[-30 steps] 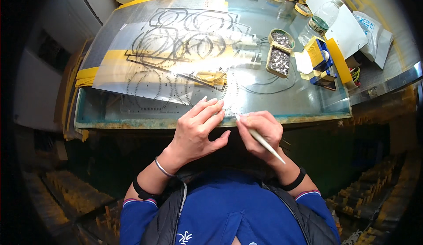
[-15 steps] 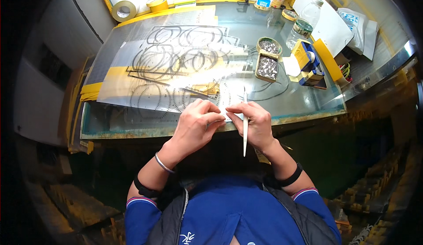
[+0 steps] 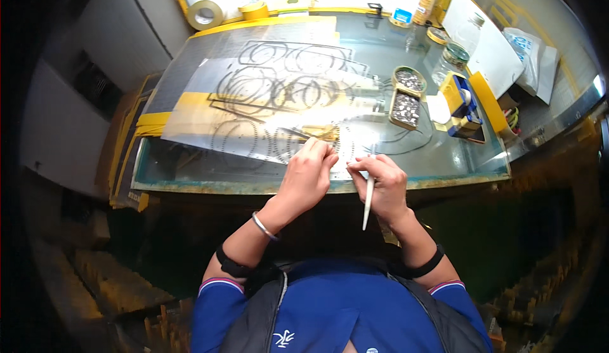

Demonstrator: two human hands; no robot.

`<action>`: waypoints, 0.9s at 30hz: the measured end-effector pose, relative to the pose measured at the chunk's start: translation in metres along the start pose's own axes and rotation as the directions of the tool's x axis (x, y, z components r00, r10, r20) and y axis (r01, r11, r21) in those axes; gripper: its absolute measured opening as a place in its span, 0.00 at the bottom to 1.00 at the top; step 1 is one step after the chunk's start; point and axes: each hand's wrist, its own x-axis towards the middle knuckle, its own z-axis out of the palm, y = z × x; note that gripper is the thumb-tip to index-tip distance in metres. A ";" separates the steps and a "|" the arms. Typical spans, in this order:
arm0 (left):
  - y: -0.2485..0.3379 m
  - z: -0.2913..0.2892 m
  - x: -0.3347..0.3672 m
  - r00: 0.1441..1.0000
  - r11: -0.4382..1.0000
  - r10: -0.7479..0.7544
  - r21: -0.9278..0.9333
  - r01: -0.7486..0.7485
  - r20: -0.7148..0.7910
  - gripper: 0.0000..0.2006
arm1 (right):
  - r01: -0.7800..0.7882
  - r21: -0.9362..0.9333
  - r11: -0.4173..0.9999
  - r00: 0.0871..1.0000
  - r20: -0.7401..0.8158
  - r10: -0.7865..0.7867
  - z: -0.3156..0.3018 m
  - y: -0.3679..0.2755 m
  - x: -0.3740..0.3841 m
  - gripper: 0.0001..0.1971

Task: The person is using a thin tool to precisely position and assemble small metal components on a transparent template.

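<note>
My right hand (image 3: pixel 386 186) is closed around a slim white-handled tool (image 3: pixel 368 204), its handle pointing back toward me past the table's near edge. The thumb and forefinger of that hand are also pinched together near the glass. Just to the left, my left hand (image 3: pixel 309 170) has its fingertips pressed together; anything between them is too small to make out. The hands are a short gap apart. Beneath and beyond them lies a clear film sheet (image 3: pixel 190 121) printed with black rings and circular scales. Glare washes out the area by my fingertips.
Two small containers of dark and pale bits (image 3: pixel 405 108) stand right of the sheet. Beyond are a blue tape dispenser (image 3: pixel 466 102), a lidded jar (image 3: pixel 451 61) and a plastic bottle (image 3: pixel 469 30). Tape rolls (image 3: pixel 205 15) sit at the back left. The glass table's edge (image 3: pixel 254 186) runs before me.
The whole view has shifted, so everything sits farther right in the picture. My left fingertips have drawn slightly away from my right ones. The white-handled tool leans a little more.
</note>
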 end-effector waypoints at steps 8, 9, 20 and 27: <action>0.019 -0.018 -0.012 0.914 0.379 -0.236 -0.835 0.398 0.328 0.08 | -0.124 0.470 0.874 0.989 -0.011 0.146 -0.024 -0.031 0.016 0.09; 0.021 -0.019 -0.013 0.915 0.378 -0.228 -0.836 0.398 0.333 0.08 | -0.123 0.464 0.877 0.989 -0.018 0.149 -0.027 -0.034 0.017 0.09; 0.030 -0.017 -0.016 0.941 0.408 -0.200 -0.850 0.335 0.274 0.08 | -0.139 0.511 0.848 0.988 0.016 0.153 -0.028 -0.037 0.014 0.10; 0.028 -0.017 -0.017 0.941 0.476 -0.186 -0.812 0.339 0.284 0.09 | -0.083 0.413 0.907 0.995 -0.018 0.099 -0.030 -0.038 0.012 0.11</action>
